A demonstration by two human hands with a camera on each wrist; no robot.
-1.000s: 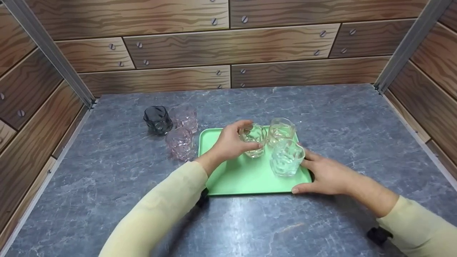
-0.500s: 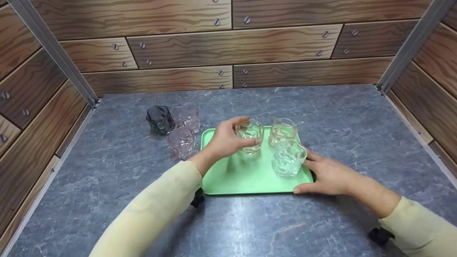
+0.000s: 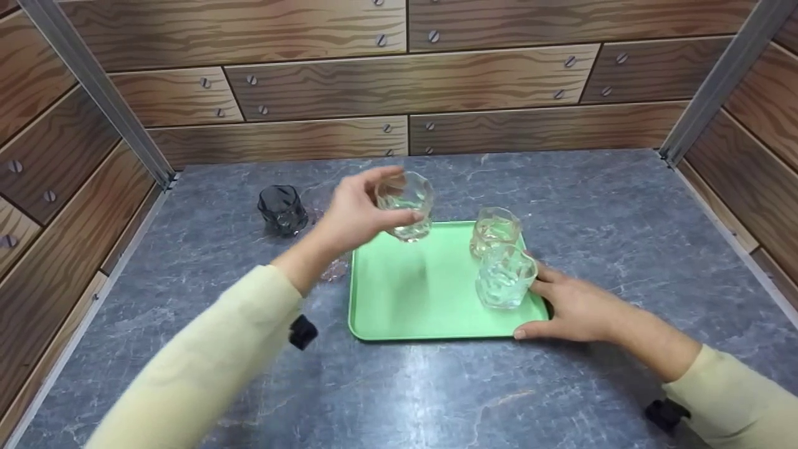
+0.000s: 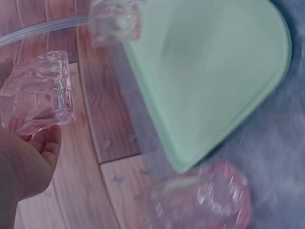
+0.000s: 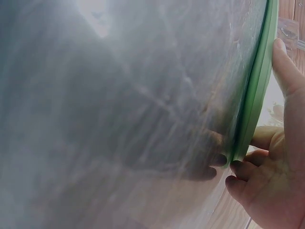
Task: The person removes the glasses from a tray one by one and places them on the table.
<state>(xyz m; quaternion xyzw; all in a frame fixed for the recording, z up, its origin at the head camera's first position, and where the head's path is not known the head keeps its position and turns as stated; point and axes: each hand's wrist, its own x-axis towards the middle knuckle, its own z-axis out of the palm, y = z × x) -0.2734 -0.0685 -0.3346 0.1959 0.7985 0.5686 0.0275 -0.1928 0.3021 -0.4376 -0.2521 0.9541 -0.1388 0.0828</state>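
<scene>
My left hand [image 3: 358, 212] grips a clear drinking glass [image 3: 408, 209] with dented sides, raised over the back left of a green tray [image 3: 399, 299]. Thumb and fingers lie on either side of that glass; the left wrist view shows its thick base [image 4: 66, 90] pointing away from the palm. At the tray's right edge my right hand [image 3: 570, 305] holds the rim, thumb at the front corner. The right wrist view has the fingers curled at the green rim [image 5: 257, 86]. On the tray's right side stand a clear glass [image 3: 506, 277] and, behind it, a faintly tinted one [image 3: 495, 232].
A dark grey glass [image 3: 282, 211] stands on the marbled table [image 3: 206, 299] left of the tray. Pink glasses near it are mostly hidden by my left arm; one pink glass [image 4: 209, 200] shows blurred by the tray corner. Wood-patterned walls [image 3: 324, 93] enclose the table.
My left hand has lifted the clear glass off the tray and carried it up and to the left. The left forearm now covers most of the pink glasses. My right hand stays at the tray edge.
</scene>
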